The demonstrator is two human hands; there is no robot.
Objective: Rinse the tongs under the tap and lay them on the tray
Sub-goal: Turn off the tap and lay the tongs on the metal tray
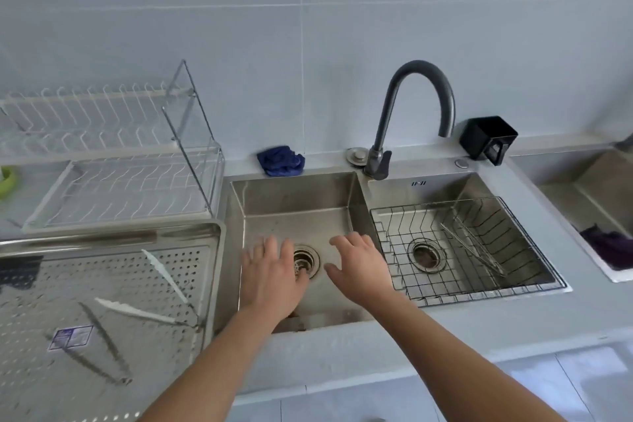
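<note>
Hands held spread, empty: left hand (274, 271), right hand (363, 267). Right of the latter, slim steel tongs (472, 250) lie in a black wire basket (397, 262), where tips could be snagged during lifting.

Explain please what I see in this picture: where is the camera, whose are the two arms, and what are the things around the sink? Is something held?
There is no machine here. A person wears one wide-angle camera on the head, which looks forward and down, so the two arms are that person's own. The left hand and the right hand hover open over the left sink basin, near its drain, and hold nothing. The dark curved tap stands behind the sink; no running water is visible. On the perforated metal tray at the left lie two pairs: white-tipped tongs and dark metal tongs. A third pair of tongs lies in the wire basket that sits in the right basin. A blue cloth lies behind the sink.
</note>
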